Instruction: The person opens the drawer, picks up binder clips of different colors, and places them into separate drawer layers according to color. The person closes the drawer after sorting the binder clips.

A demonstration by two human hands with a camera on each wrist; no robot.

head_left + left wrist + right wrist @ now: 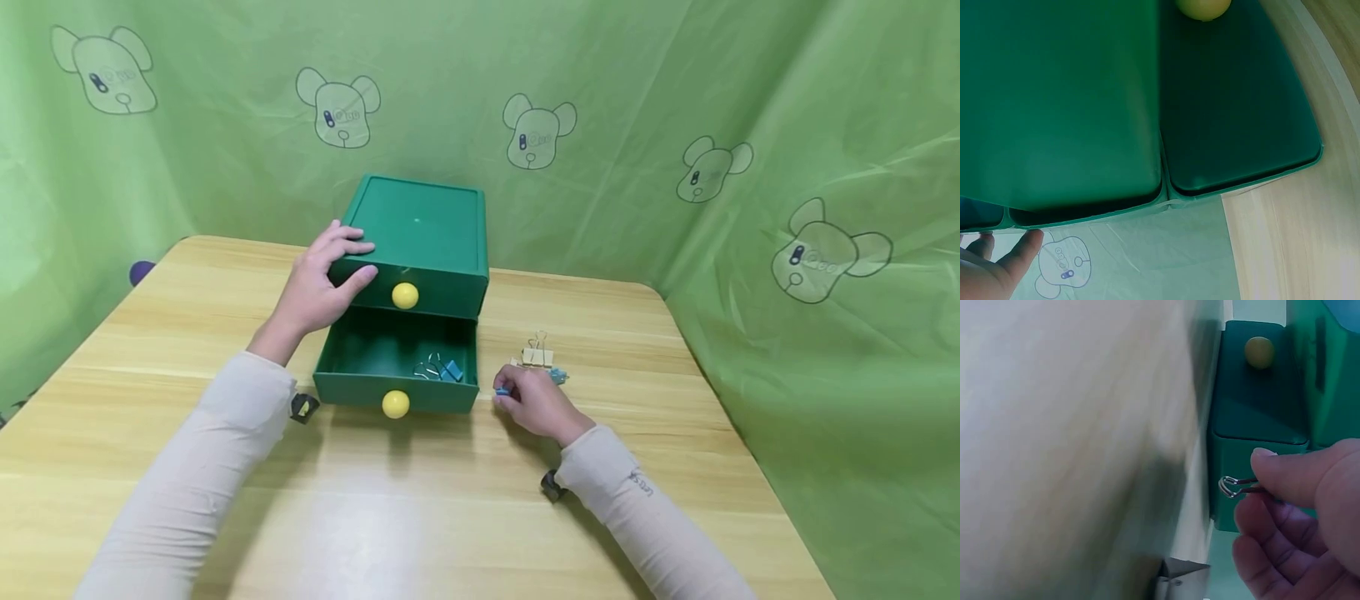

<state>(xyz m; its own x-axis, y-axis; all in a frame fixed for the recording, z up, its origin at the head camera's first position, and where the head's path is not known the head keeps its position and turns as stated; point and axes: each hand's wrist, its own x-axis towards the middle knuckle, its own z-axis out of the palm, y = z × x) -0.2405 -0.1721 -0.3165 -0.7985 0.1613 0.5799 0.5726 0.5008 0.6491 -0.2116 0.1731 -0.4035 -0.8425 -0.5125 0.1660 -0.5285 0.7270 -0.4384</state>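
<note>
A green two-drawer cabinet [420, 221] stands on the table with its lower drawer [341, 390] pulled out. Inside that drawer, to its right, lies a blue binder clip [452, 372] with silver wire handles. My left hand [311, 283] rests on the cabinet's upper left edge, fingers on the top and thumb at the front corner. Just right of the drawer, my right hand [542, 404] pinches another blue binder clip [502, 392] between thumb and fingers. Its wire handles [1232, 486] stick out from the fingertips in the right wrist view.
Beyond my right hand lie a yellow binder clip [537, 358] and a blue clip [559, 377], partly hidden. Yellow round knobs [396, 404] jut from both drawer fronts. A green curtain [600, 67] hangs behind the table and to its right.
</note>
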